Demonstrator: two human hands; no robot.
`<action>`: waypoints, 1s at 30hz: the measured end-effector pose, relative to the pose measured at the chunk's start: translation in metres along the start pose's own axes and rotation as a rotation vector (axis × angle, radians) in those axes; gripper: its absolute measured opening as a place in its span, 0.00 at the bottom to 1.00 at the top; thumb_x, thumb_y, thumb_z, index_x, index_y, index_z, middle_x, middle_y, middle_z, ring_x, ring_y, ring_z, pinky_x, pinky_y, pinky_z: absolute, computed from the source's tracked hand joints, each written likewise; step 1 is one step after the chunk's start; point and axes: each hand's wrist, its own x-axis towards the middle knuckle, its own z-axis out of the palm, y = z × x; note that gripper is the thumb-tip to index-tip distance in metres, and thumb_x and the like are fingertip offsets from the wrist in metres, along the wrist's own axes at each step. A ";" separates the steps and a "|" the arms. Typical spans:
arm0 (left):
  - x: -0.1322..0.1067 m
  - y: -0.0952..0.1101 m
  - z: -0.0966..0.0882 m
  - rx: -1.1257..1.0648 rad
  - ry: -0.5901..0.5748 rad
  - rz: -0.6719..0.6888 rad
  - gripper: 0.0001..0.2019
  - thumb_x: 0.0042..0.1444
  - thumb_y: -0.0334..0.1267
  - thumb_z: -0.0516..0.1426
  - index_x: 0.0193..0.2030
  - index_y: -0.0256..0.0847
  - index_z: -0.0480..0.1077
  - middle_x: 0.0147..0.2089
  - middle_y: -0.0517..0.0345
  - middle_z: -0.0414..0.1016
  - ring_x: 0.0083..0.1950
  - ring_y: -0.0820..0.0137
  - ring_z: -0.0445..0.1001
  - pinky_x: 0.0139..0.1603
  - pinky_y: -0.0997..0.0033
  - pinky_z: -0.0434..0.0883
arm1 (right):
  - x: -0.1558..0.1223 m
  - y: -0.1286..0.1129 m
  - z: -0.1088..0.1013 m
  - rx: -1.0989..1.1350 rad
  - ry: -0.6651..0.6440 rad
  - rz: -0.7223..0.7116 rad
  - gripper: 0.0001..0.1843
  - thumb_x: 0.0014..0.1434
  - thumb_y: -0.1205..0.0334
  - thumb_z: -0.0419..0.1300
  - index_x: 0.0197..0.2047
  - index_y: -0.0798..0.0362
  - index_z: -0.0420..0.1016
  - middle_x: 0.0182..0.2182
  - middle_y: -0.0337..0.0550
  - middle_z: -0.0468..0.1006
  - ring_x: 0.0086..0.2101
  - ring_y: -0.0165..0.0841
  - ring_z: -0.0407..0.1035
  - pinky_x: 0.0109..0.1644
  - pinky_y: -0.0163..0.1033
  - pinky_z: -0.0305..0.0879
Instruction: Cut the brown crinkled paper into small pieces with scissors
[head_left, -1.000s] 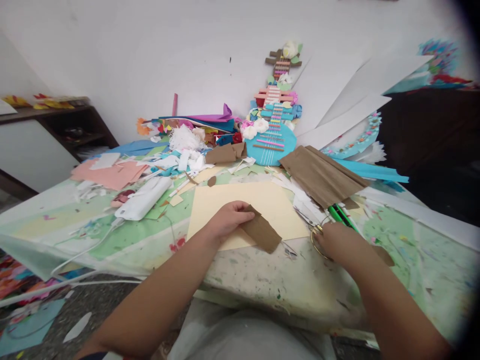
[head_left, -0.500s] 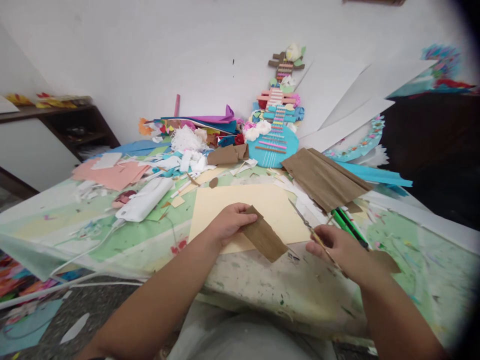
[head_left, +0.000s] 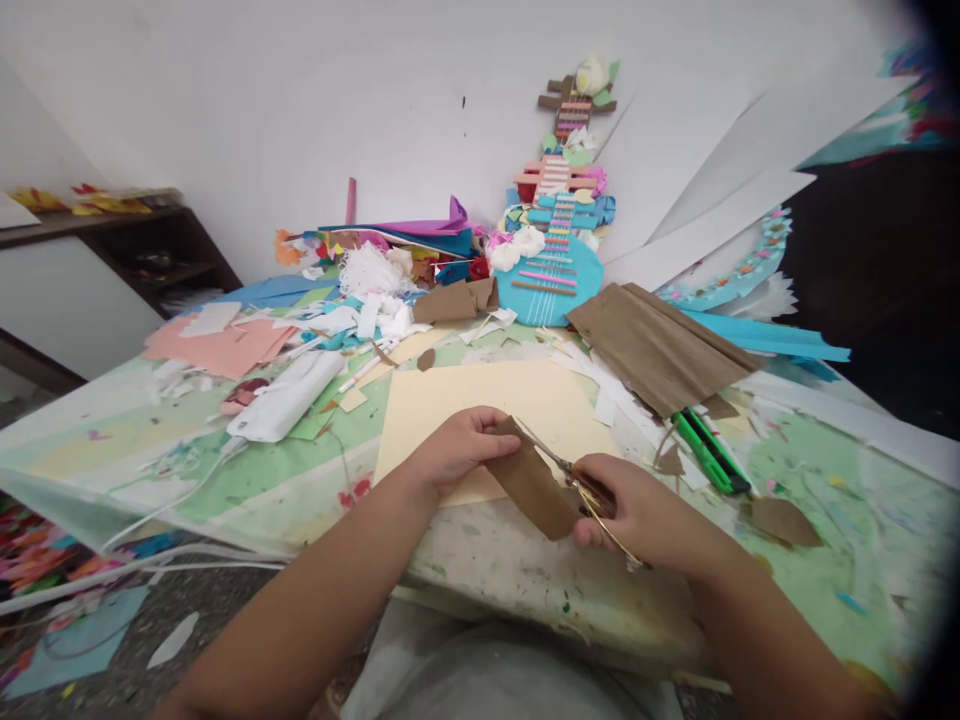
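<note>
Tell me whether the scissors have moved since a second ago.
Yes. The scissors, in the right hand, went left from beside the green pens to the brown paper piece held by the left hand.

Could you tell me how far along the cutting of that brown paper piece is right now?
Done: the scissors are picked up, and the brown paper piece is lifted over the cream sheet. In hand: the left hand pinches the piece's upper end while the right hand sets the blades at its edge. Left: the cut itself; no cut line shows in the piece.
</note>
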 end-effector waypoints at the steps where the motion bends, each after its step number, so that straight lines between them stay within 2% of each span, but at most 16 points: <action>1: 0.000 0.000 0.000 -0.002 -0.004 -0.007 0.09 0.37 0.34 0.62 0.27 0.36 0.68 0.27 0.60 0.72 0.28 0.74 0.68 0.33 0.73 0.62 | 0.000 -0.001 0.000 -0.007 0.001 0.004 0.21 0.43 0.46 0.57 0.35 0.55 0.66 0.28 0.41 0.68 0.27 0.31 0.59 0.28 0.34 0.52; 14: 0.001 -0.002 0.002 -0.049 0.020 -0.031 0.11 0.36 0.34 0.63 0.28 0.34 0.69 0.29 0.57 0.73 0.30 0.72 0.70 0.35 0.71 0.64 | 0.003 -0.005 0.003 -0.088 0.027 0.044 0.24 0.39 0.42 0.58 0.32 0.54 0.66 0.27 0.40 0.69 0.26 0.30 0.59 0.26 0.33 0.51; 20: 0.000 -0.002 0.001 -0.048 0.004 -0.075 0.11 0.36 0.34 0.62 0.28 0.34 0.69 0.28 0.56 0.73 0.30 0.71 0.70 0.35 0.71 0.64 | 0.006 -0.007 0.005 -0.106 0.027 0.074 0.16 0.44 0.48 0.56 0.26 0.53 0.65 0.24 0.39 0.69 0.24 0.29 0.59 0.25 0.32 0.49; 30: -0.001 -0.001 0.002 -0.072 0.013 -0.083 0.09 0.37 0.33 0.62 0.27 0.35 0.69 0.27 0.58 0.73 0.28 0.72 0.70 0.34 0.71 0.63 | 0.008 -0.008 0.008 -0.182 0.041 0.040 0.15 0.51 0.50 0.50 0.24 0.53 0.63 0.23 0.41 0.69 0.25 0.30 0.60 0.26 0.32 0.49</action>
